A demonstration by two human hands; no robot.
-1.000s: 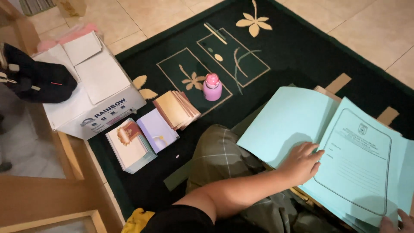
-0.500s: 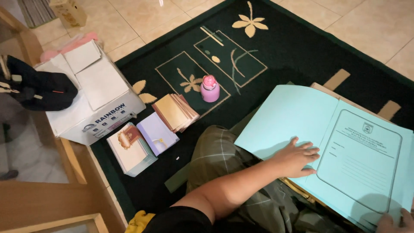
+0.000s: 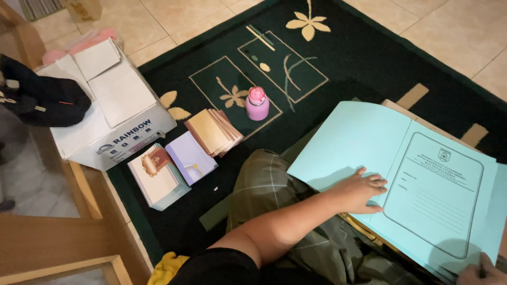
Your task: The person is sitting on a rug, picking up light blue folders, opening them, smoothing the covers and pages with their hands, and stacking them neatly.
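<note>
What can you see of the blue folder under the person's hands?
The blue folder is thin pale card, lying flat across the lap and the dark rug. Its front bears a black rounded frame with a crest and ruled lines. The left hand presses flat near its middle; the right hand touches its lower corner.

It was a room in a home, with the person seated on the floor. A dark green rug (image 3: 369,58) with cream flower patterns lay over pale floor tiles (image 3: 454,31), and the edge of a wooden furniture frame (image 3: 79,232) stood beside it. A white cardboard box (image 3: 105,116), stacks of cards (image 3: 214,131) and a small pink bottle (image 3: 257,103) were spread on the rug.
</note>
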